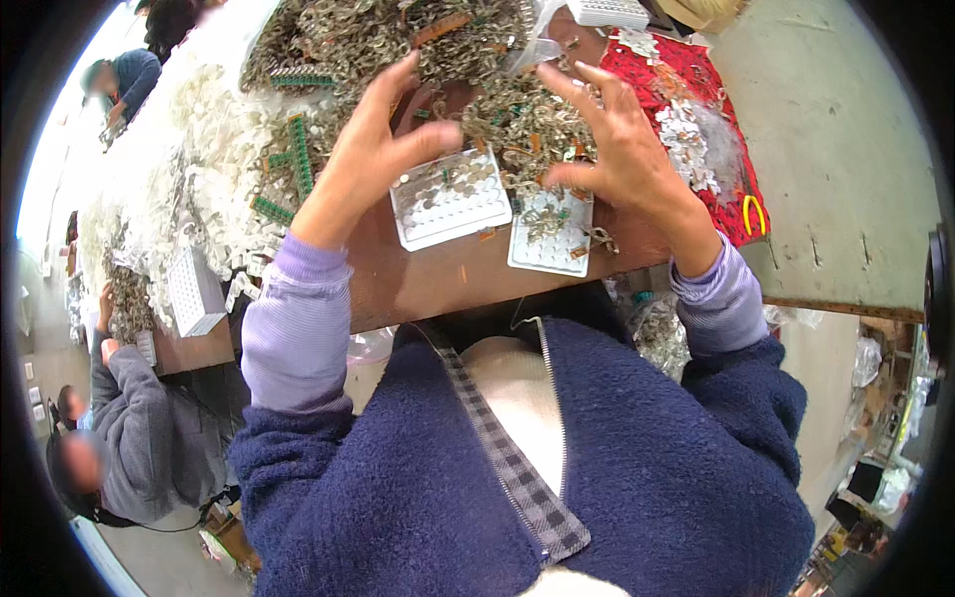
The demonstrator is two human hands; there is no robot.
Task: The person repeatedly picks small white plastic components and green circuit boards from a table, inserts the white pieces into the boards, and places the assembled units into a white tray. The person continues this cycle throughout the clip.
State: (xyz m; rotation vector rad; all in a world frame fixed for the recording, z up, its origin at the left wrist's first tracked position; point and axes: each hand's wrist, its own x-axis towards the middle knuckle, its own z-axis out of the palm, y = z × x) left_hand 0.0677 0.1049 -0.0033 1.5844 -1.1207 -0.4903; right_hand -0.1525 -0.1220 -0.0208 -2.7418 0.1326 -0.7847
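Note:
My left hand is raised over the left edge of a white tray. Its fingers and thumb are apart, with nothing held between them. Small round, flat pieces lie in that tray, some silvery and some white. Beside it, a second white tray with rows of round hollows carries a tangle of small metal parts. My right hand hovers near this tray's upper right, fingers spread. Just beyond both hands spreads a big heap of small silvery metal parts, mixed with green and orange bits.
At left, whitish plastic strips form a large pile beside a white block with holes. Red cloth at right bears white pieces and a yellow-handled tool. Another person in a grey sleeve works at lower left.

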